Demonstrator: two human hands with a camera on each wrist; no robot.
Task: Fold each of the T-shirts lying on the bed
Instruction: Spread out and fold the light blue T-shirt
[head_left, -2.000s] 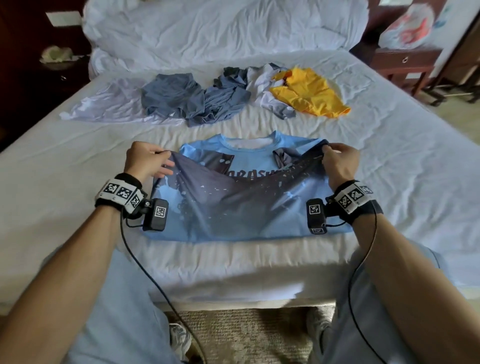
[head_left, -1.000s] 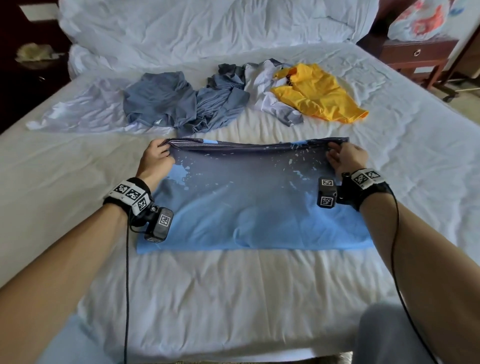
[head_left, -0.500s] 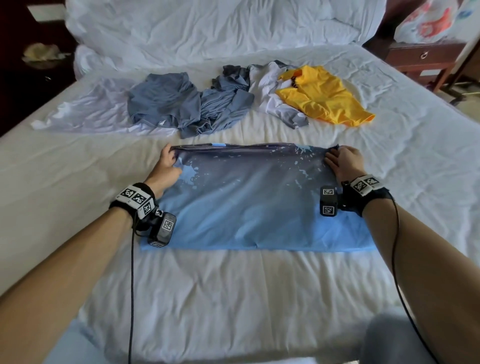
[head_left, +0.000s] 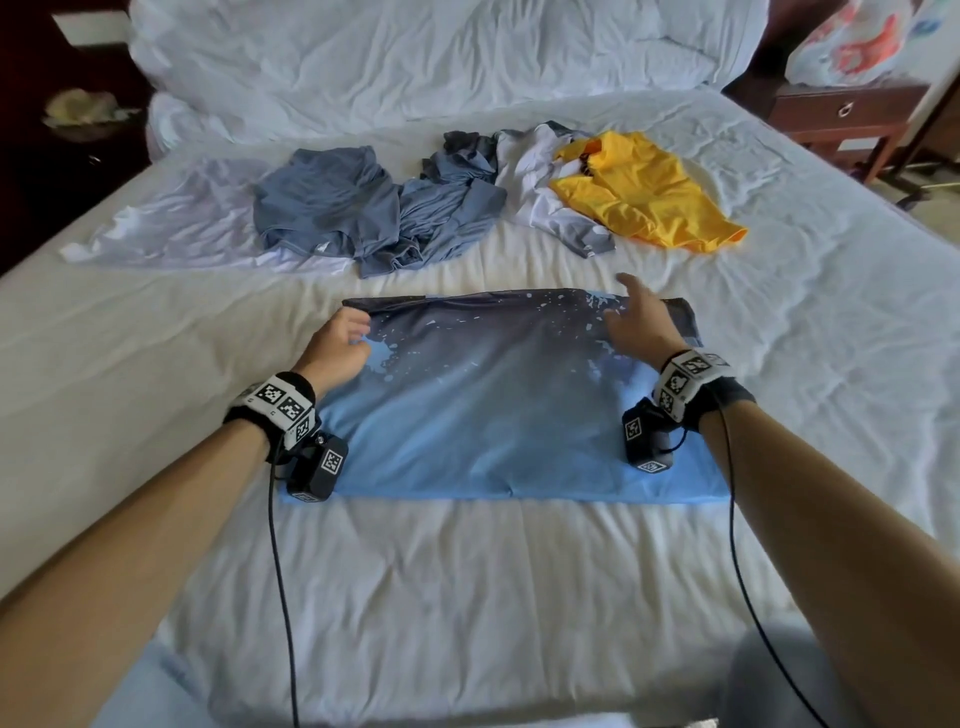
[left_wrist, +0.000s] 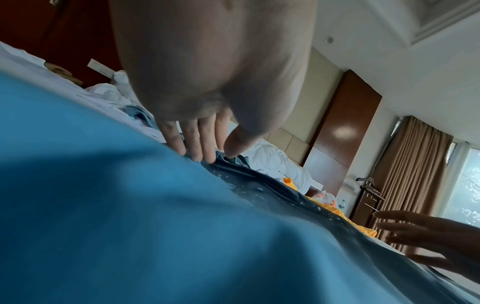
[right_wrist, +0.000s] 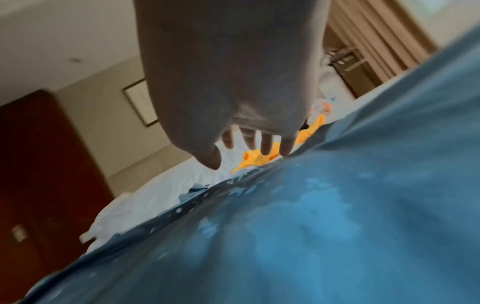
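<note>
The blue T-shirt (head_left: 493, 405) lies folded in half on the near part of the bed (head_left: 467, 597). The left hand (head_left: 337, 348) rests its fingertips on the shirt's far left corner, fingers relaxed, gripping nothing. The right hand (head_left: 641, 325) hovers over the far right corner, fingers spread. 4 or so unfolded shirts (head_left: 374, 208) lie behind.

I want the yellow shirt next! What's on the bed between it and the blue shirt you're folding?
Only bare white sheet lies between the yellow shirt and the blue shirt, in the head view.
</note>
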